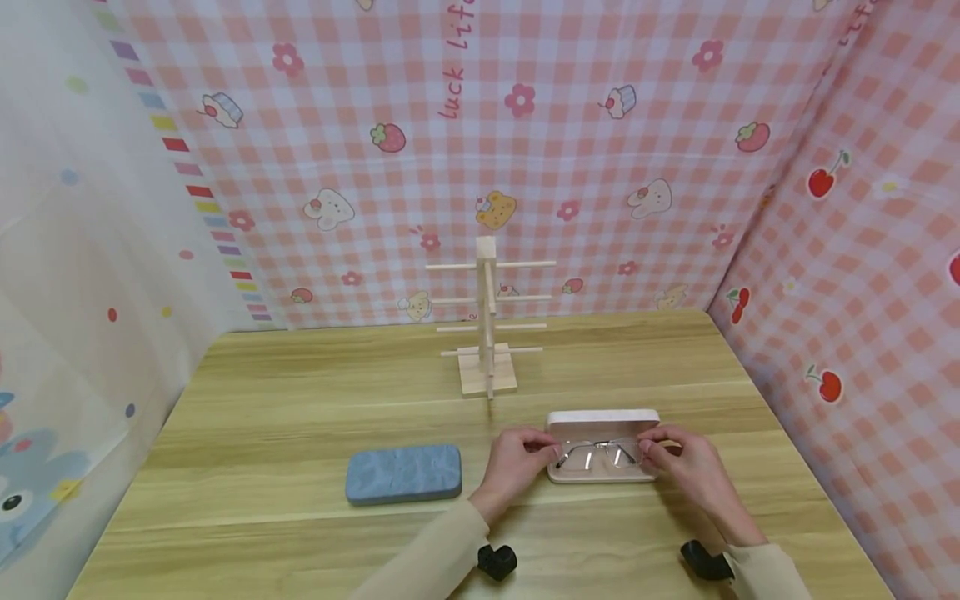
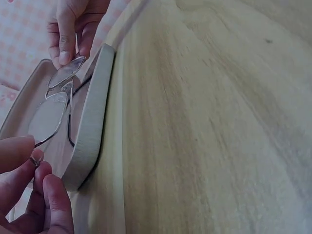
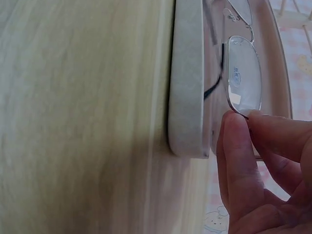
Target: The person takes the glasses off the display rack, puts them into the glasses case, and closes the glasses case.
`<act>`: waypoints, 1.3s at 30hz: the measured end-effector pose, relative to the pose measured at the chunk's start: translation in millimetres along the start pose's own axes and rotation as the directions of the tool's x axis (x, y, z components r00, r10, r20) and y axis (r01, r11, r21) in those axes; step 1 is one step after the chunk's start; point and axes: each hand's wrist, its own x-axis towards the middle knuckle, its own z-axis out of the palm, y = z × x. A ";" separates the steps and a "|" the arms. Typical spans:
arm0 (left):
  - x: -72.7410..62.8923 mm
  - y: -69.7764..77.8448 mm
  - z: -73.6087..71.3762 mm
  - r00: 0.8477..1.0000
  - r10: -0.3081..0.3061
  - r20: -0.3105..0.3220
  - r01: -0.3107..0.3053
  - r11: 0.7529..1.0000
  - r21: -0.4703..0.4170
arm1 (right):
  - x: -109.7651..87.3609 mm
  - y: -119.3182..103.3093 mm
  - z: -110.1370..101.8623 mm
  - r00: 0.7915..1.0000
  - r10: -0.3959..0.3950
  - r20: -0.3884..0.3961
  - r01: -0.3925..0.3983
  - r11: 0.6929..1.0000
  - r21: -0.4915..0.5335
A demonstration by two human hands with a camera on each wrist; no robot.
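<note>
A pair of thin metal-framed eyeglasses (image 1: pixel 602 450) lies at the white glasses case (image 1: pixel 603 479), whose lid is raised at the back. My left hand (image 1: pixel 517 463) pinches the left end of the frame between thumb and fingers. At the opposite end, my right hand (image 1: pixel 692 468) pinches the frame's corner, which the right wrist view shows close beside a lens (image 3: pixel 245 73). The temples are folded behind the lenses, their dark tips showing. Whether the glasses touch the bottom of the case cannot be told.
A closed blue glasses case (image 1: pixel 404 473) lies left of the white one. Behind stands a wooden rack (image 1: pixel 486 317) with several thin pegs sticking out. Patterned cloth (image 1: pixel 450 183) hangs along the back and sides of the wooden table (image 1: pixel 285 400).
</note>
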 end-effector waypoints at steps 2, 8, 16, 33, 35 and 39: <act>0.9 -0.9 0.4 1.000 0.004 0.000 -0.004 1.000 0.028 | 1.3 1.8 0.4 1.000 0.000 0.007 0.000 1.000 -0.006; 1.2 0.0 0.2 1.000 0.023 -0.011 -0.022 0.993 0.116 | 3.5 4.7 1.2 1.000 0.012 0.023 -0.011 1.000 -0.015; 1.1 -1.2 0.4 0.995 0.093 -0.047 -0.082 0.976 0.201 | 3.3 2.7 2.6 1.000 0.029 0.011 -0.027 0.991 -0.131; 9.3 3.8 -13.7 0.990 -0.105 -0.092 0.090 0.983 -0.160 | 20.3 3.5 -32.8 0.996 0.003 0.089 -0.003 1.000 0.006; 11.2 5.8 -13.1 0.990 -0.137 -0.040 0.129 0.977 -0.169 | 23.5 2.9 -31.8 0.988 -0.001 0.157 -0.004 0.999 0.036; 14.1 8.3 -11.3 0.986 -0.161 0.034 0.164 0.977 -0.136 | 27.3 3.5 -30.6 0.966 0.022 0.259 -0.045 0.995 0.084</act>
